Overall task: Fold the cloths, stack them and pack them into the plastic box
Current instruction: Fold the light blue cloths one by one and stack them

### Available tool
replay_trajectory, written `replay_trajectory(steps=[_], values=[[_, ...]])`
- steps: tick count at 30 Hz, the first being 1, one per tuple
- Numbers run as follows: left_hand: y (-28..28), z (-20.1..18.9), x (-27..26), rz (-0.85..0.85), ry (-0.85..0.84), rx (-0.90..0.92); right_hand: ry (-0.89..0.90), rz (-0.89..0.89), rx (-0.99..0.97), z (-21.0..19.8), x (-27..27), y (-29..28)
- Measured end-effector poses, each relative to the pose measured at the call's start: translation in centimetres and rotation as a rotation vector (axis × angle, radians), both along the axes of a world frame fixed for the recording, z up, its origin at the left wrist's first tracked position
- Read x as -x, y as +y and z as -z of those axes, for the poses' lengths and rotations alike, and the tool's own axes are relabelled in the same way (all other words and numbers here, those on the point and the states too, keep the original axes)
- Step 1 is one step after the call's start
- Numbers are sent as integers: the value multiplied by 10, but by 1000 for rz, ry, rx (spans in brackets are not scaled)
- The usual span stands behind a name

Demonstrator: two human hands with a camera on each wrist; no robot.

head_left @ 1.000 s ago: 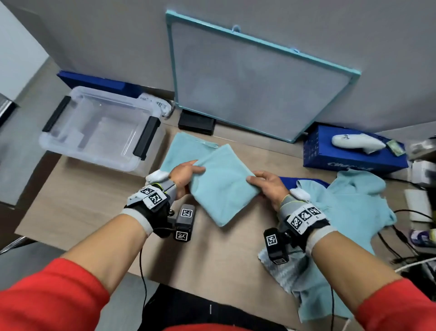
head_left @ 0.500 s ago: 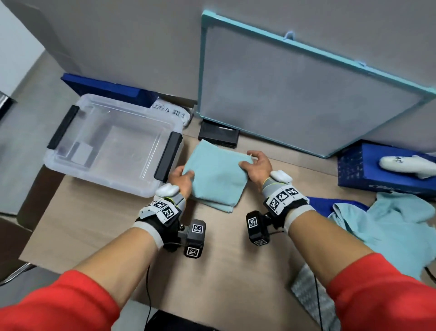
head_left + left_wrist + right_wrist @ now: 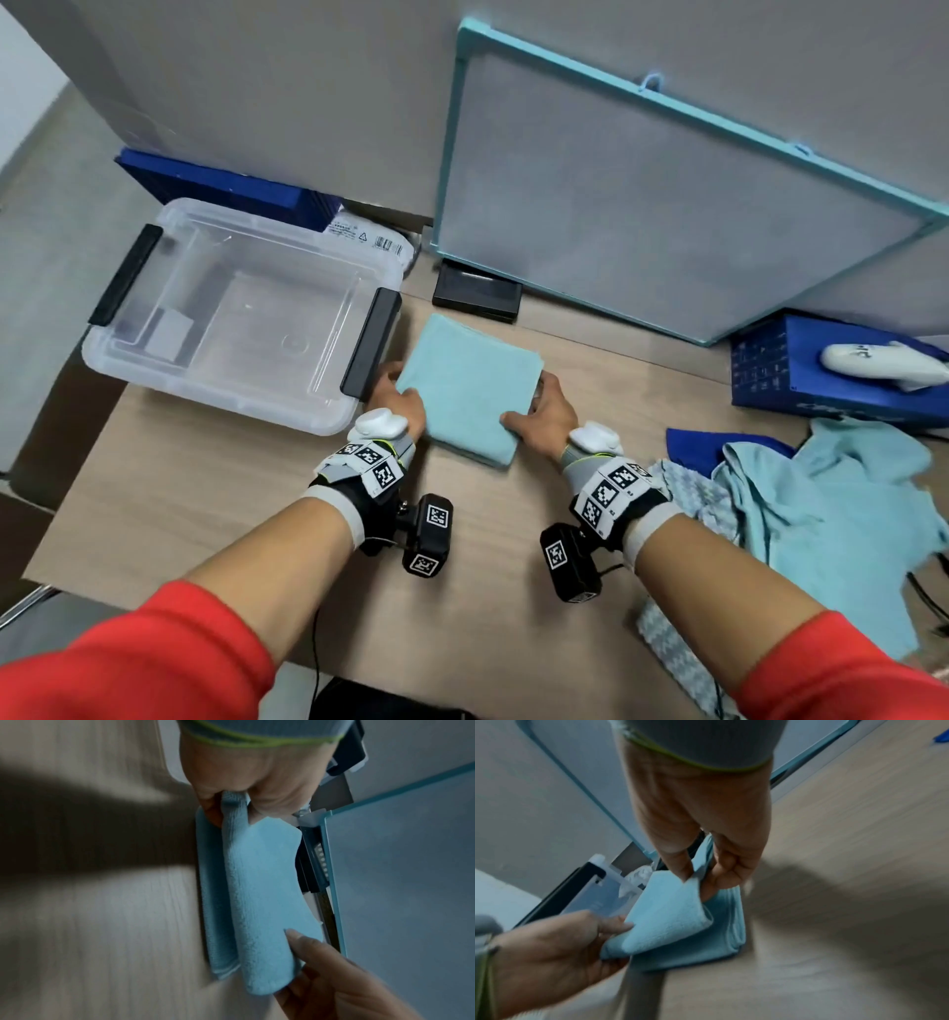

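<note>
Folded cloth (image 3: 470, 383) is set on the table (image 3: 205, 493), just right of the plastic box (image 3: 241, 313) — held at its sides between the left hand (image 3: 398, 398) and right hand (image 3: 547, 416). A framed board (image 3: 667, 205) is leaned against the wall behind it. Unfolded cloths (image 3: 832, 514) are heaped at the right, before a carton (image 3: 770, 367) — a handheld device (image 3: 883, 362) is laid on that carton

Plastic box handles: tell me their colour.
Black, one on each end of the clear plastic box; the near handle shows best in the head view.
</note>
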State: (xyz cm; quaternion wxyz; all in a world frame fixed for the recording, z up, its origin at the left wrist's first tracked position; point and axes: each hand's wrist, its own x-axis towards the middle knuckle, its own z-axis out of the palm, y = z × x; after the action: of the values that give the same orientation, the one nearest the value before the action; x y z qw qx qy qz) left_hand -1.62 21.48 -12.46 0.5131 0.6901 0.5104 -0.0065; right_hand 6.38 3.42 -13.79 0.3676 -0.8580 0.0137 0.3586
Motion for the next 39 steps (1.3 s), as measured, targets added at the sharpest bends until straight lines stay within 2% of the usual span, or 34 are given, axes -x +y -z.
replay_trajectory(steps=[2, 5, 10, 15, 19, 21, 23, 25, 28, 31, 33, 34, 36, 38, 39], values=[[-2, -2, 2, 62, 65, -38, -3, -63, 98, 1, 5, -4], [-6, -3, 7, 187, 143, -107, 4, 7, 176, 5, 11, -6], [-5, 11, 14, 340, 195, -115, -54, -44, 131, 2, 0, 7], [-13, -7, 17, 482, 346, -216, -15, -19, 92, -1, -4, 8], [-40, -8, 7, 757, 345, -442, 16, 44, 48, -4, 10, -29], [-50, 0, 2, 884, 395, -423, 30, 82, 6, -10, 17, -55], [-57, 7, -2, 943, 458, -360, 5, 148, -18, -22, 22, -86], [-59, 6, -6, 922, 485, -333, -51, 195, -17, -34, 23, -118], [-61, -7, -14, 821, 451, -267, -197, 313, 114, -56, 18, -167], [-78, -22, -22, 670, 276, -269, -340, 413, 262, -70, 7, -217], [-107, -31, -17, 589, 134, -190, -392, 443, 434, -75, 5, -255], [-124, -36, -13, 559, 87, -106, -362, 422, 534, -73, 5, -274], [-148, -38, -9, 547, 48, 69, -258, 270, 686, -65, 6, -295], [-184, -42, 1, 559, 17, 163, -251, 132, 644, -63, 10, -325], [-194, -43, 1, 567, 13, 172, -264, 134, 572, -63, 8, -332]])
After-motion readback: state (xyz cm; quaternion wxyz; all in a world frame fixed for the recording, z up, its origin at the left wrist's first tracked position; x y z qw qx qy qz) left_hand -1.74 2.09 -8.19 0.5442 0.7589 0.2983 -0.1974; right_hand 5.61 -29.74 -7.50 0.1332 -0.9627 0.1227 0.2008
